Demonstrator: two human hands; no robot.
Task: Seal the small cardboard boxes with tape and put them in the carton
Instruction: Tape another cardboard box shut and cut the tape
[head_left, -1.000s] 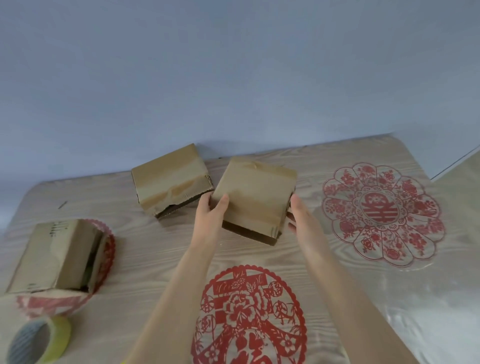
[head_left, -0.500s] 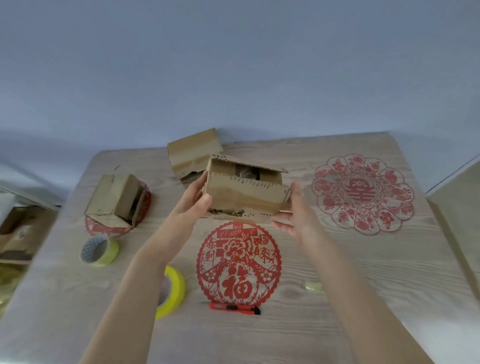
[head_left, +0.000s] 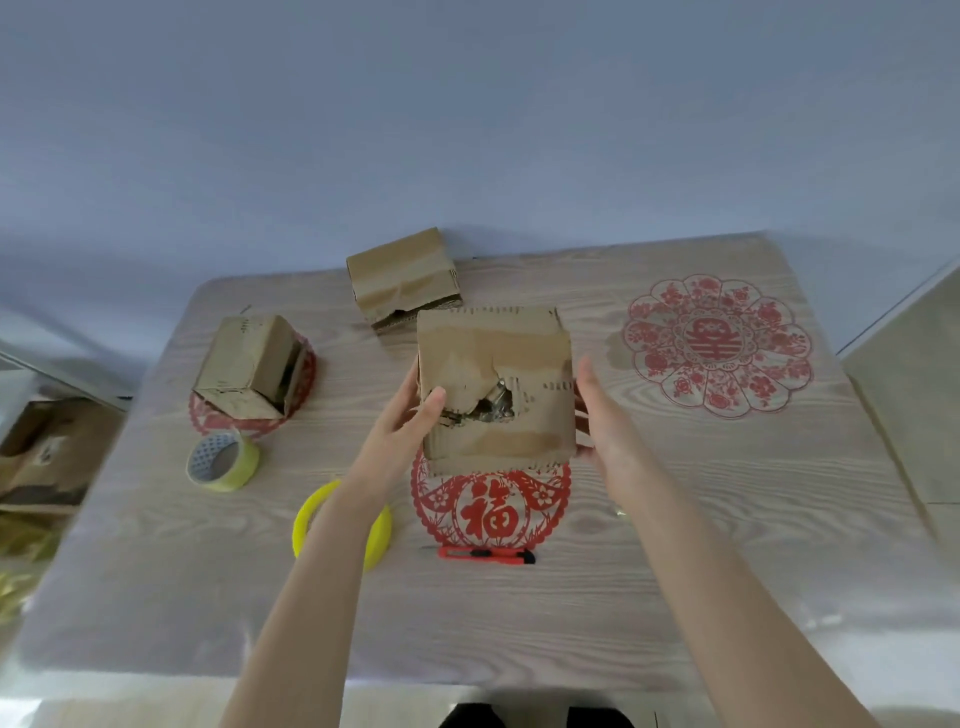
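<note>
Head view, mid-frame: left hand (head_left: 400, 431) clamps the torn box (head_left: 493, 353), right hand (head_left: 605, 421) presses its side, fingers straight; squeezing could widen the gap (contents showing) beyond taping.

Matt torn cardboard box (head_left: 493, 353) — wood-grain table (head_left: 675, 519), glossy yellow tape roll (head_left: 223, 462)

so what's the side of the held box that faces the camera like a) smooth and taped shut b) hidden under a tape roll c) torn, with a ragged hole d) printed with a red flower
c: the held box shows a ragged hole near its middle, between the left hand and the right hand.
</note>
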